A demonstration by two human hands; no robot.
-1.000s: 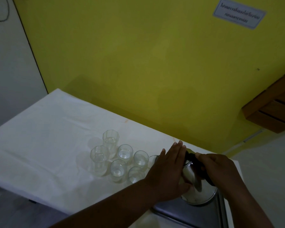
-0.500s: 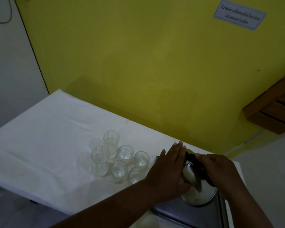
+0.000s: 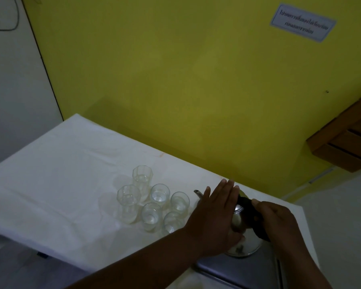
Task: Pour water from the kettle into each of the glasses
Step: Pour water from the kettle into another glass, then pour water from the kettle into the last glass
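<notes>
A shiny steel kettle (image 3: 245, 244) with a black handle stands on a metal tray (image 3: 238, 270) at the table's right end; its spout tip (image 3: 197, 192) points left toward the glasses. My right hand (image 3: 276, 221) grips the black handle. My left hand (image 3: 215, 213) lies flat against the kettle's left side and lid, fingers straight. Left of the kettle stands a tight cluster of several clear glasses (image 3: 154, 202), each holding some water; the two tallest, among them one glass (image 3: 142, 180) at the back, are on the left.
A white cloth (image 3: 56, 174) covers the table, which runs along a yellow wall (image 3: 175, 80). A wooden shelf (image 3: 346, 147) juts from the wall at the right. A paper sign (image 3: 302, 22) hangs high on the wall.
</notes>
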